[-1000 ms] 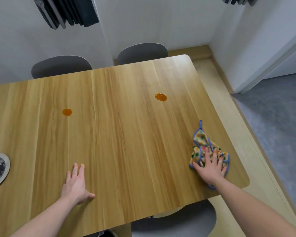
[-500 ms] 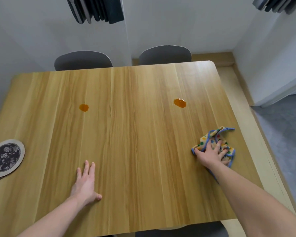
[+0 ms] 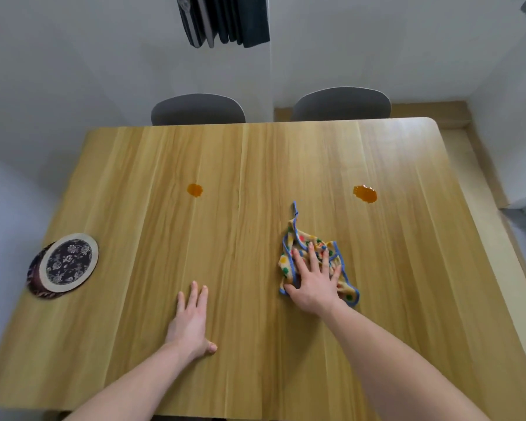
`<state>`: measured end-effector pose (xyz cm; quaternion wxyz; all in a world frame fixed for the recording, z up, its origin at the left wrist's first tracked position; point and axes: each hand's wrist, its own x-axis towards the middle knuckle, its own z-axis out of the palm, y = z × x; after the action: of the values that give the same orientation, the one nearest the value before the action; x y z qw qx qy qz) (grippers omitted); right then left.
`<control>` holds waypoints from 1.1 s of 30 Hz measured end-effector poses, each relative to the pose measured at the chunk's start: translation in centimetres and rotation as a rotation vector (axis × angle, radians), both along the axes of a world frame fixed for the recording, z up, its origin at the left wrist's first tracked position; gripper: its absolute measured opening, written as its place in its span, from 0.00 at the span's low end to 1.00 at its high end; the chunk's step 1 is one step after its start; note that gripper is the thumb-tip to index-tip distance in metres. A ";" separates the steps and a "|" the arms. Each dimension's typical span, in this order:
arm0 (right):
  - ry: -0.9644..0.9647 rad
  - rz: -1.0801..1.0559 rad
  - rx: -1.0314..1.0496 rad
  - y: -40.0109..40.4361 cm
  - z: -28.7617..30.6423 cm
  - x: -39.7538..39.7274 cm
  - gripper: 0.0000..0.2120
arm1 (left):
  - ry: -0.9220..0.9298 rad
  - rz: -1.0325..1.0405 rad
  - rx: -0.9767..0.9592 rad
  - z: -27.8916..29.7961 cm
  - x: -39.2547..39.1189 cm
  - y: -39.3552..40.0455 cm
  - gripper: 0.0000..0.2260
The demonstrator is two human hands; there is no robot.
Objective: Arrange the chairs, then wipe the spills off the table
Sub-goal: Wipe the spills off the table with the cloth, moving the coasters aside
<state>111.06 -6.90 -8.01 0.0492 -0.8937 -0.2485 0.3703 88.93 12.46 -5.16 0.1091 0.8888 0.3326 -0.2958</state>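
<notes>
Wiping looks to be the step in hand: on the table [image 3: 407, 268] the two chairs [image 3: 198, 109] sit tucked at the far edge. Right hand [image 3: 313, 281], fingers spread, presses the spotted cloth [image 3: 292, 247] flat at near right; left hand [image 3: 192, 323] rests flat, fingers together. Next, I judge, slide the cloth far-right onto the right spill [image 3: 365, 193], then left to the left spill [image 3: 194, 189].

The light, wood-grained yellow-brown worktop [image 3: 255, 344] carries two orange spills, one at eleven o'clock [image 3: 194, 189], one at one o'clock [image 3: 365, 193]. The cream cloth [image 3: 298, 247] has a blue border and red, yellow and green dots. At nine o'clock, the round mat [image 3: 69, 262] is dark, white-flowered, cream-rimmed.
</notes>
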 end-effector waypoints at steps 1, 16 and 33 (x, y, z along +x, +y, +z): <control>-0.021 0.000 0.003 -0.7 -0.2 0.2 0.43 | -0.004 -0.002 0.003 0.2 -0.1 0.1 0.62; -0.026 -0.497 -0.194 -2.8 -0.5 1.3 0.40 | -0.047 -0.142 -0.086 1.9 -0.3 6.4 0.49; -0.029 -0.286 -0.166 19.0 -1.7 -7.7 0.41 | -0.003 0.279 -0.015 -0.2 -11.1 34.1 0.35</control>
<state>103.36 12.06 -9.69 0.0240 -0.9262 -0.0880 0.3658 77.84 46.56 -5.32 0.1564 0.8335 0.4505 -0.2792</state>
